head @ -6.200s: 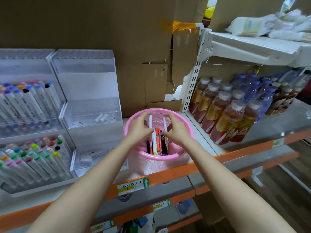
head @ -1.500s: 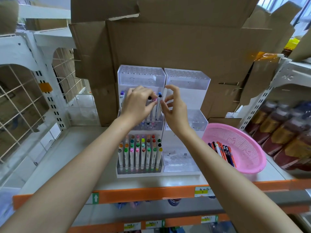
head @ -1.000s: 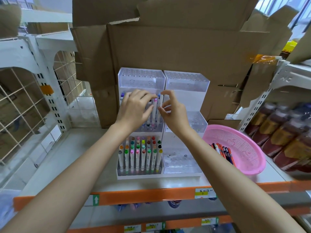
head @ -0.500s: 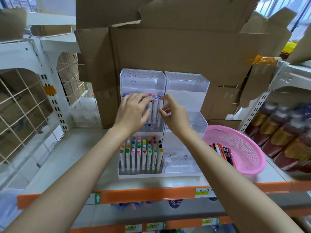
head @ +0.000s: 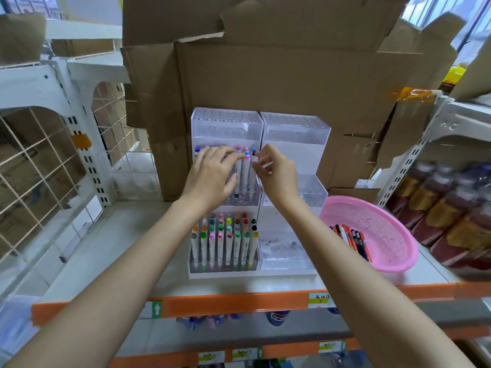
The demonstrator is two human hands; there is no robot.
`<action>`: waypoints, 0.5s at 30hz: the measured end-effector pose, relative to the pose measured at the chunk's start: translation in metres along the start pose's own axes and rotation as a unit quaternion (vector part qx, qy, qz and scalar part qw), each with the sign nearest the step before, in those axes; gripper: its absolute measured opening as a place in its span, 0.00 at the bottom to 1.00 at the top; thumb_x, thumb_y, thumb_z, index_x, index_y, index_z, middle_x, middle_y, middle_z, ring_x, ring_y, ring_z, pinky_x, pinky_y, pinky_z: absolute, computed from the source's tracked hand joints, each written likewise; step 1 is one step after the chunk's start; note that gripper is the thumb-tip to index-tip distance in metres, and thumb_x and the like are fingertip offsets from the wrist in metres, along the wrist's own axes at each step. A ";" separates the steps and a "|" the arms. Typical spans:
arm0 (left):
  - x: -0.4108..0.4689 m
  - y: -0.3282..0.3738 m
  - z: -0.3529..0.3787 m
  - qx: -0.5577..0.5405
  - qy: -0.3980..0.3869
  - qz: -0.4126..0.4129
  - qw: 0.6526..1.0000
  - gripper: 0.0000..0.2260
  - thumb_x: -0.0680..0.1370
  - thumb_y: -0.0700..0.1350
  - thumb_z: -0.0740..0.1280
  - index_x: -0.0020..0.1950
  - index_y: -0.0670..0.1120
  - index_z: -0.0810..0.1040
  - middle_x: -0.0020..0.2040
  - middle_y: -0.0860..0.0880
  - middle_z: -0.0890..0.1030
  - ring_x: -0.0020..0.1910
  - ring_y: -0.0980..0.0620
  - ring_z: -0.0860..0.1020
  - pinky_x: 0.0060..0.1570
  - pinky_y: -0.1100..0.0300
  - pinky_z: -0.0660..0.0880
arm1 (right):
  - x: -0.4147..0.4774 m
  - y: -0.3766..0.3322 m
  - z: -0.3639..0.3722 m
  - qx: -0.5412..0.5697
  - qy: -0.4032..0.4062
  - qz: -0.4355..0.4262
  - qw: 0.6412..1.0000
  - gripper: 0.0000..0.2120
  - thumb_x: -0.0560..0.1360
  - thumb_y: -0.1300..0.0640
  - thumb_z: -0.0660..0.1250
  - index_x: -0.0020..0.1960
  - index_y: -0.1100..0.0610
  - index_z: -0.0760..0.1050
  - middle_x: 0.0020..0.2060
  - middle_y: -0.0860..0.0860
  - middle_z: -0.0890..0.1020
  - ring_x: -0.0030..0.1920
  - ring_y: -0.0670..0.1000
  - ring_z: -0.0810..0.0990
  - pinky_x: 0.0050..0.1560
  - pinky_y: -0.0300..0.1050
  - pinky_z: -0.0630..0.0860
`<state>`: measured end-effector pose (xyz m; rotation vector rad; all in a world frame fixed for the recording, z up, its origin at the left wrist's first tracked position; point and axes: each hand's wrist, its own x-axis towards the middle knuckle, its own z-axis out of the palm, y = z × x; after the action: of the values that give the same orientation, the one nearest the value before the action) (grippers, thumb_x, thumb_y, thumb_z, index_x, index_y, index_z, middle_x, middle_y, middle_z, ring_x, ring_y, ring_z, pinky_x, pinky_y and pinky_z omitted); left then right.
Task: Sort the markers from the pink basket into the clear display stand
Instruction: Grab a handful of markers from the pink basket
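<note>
Two clear display stands (head: 226, 126) stand side by side on the shelf. The left one holds rows of white markers (head: 223, 241) with coloured caps in its lower and middle tiers; the right stand (head: 295, 132) looks almost bare. My left hand (head: 212, 176) lies with fingers spread across the middle-tier markers, its index tip on a pink cap (head: 247, 157). My right hand (head: 277, 172) pinches the rightmost marker of that tier with thumb and index finger. The pink basket (head: 398, 266) sits to the right with several pens and markers (head: 350, 240) in it.
Flattened cardboard (head: 265, 75) stands behind the stands. Drink bottles (head: 451, 208) fill the shelf to the right of the basket. A white wire grid (head: 39, 168) is at the left. The shelf's orange front edge (head: 239, 304) carries price labels.
Both hands have sunk a little at the middle tier, and the marker between them now stands lower among its neighbours. The basket has not moved.
</note>
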<state>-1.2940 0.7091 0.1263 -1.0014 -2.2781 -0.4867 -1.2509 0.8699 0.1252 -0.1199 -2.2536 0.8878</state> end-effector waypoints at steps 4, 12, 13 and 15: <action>0.000 0.003 -0.004 -0.001 -0.005 -0.001 1.000 0.20 0.76 0.45 0.66 0.68 0.48 0.72 0.64 0.47 0.74 0.65 0.47 0.70 0.69 0.48 0.60 | -0.004 0.000 -0.004 0.006 -0.035 0.007 0.999 0.13 0.75 0.56 0.71 0.57 0.53 0.71 0.42 0.51 0.80 0.42 0.52 0.80 0.43 0.54 0.79; 0.004 0.034 0.002 0.036 -0.016 0.025 0.999 0.23 0.76 0.49 0.66 0.71 0.46 0.69 0.69 0.45 0.72 0.69 0.45 0.68 0.71 0.46 0.59 | -0.022 0.020 -0.042 -0.111 -0.101 -0.023 0.988 0.27 0.76 0.47 0.67 0.71 0.51 0.63 0.62 0.54 0.76 0.61 0.57 0.74 0.52 0.50 0.73; 0.004 0.043 0.005 0.044 -0.016 0.025 0.999 0.23 0.76 0.49 0.67 0.70 0.45 0.70 0.68 0.44 0.72 0.68 0.45 0.69 0.70 0.45 0.60 | -0.026 0.026 -0.050 -0.127 -0.102 -0.022 0.986 0.27 0.76 0.46 0.67 0.71 0.51 0.63 0.63 0.54 0.75 0.63 0.56 0.73 0.54 0.50 0.73; 0.005 0.062 0.013 0.054 -0.009 0.027 0.998 0.23 0.73 0.47 0.70 0.67 0.44 0.73 0.66 0.42 0.74 0.65 0.42 0.72 0.68 0.43 0.64 | -0.033 0.039 -0.066 -0.154 -0.099 -0.017 0.983 0.28 0.76 0.45 0.66 0.72 0.52 0.64 0.65 0.53 0.74 0.65 0.55 0.72 0.57 0.50 0.72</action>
<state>-1.2549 0.7589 0.1257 -1.0145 -2.2618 -0.3294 -1.1901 0.9265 0.1155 -0.1367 -2.5603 0.5467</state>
